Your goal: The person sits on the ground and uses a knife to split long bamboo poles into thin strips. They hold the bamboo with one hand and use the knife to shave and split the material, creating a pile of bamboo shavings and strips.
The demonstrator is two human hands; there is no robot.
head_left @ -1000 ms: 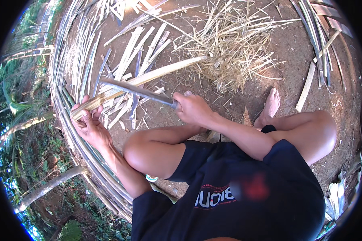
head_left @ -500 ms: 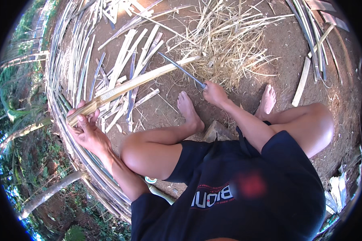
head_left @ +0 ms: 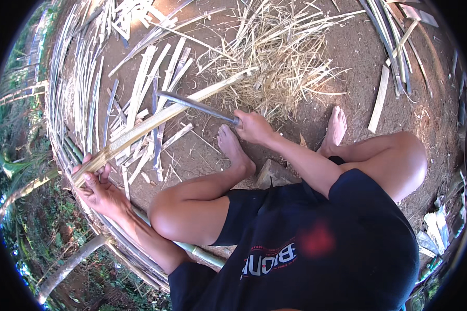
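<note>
I see the left hand (head_left: pixel 101 192) with its fingers part-curled and its thumb over the near end of a bamboo strip (head_left: pixel 145 125): long, flat, pale yellow-brown, darker and streaked toward the grip. It slants up and away to the right of that hand. Farther right, the right hand (head_left: pixel 255 127) is closed in a fist on a knife (head_left: pixel 200 106), its long, narrow grey metal blade pointing back leftward across the strip.

From here I can't fully make out the left fingers, partly behind the strip. I cannot tell whether blade and strip touch. The knife's handle is mostly buried in the right fist.

Beyond the left hand, thin split lengths (head_left: pixel 85 88) run off past the top edge. Between the hands and farther out, shorter bamboo pieces (head_left: pixel 141 78) lie crisscrossed, partly covered by the strip. A bare foot (head_left: pixel 233 150) sits just below and left of the right hand. Beyond that hand spreads a tangled heap of curly shavings (head_left: pixel 275 78); nearer my wearer than the fist is a wooden block (head_left: pixel 276 173), partly covered by clothing.
</note>
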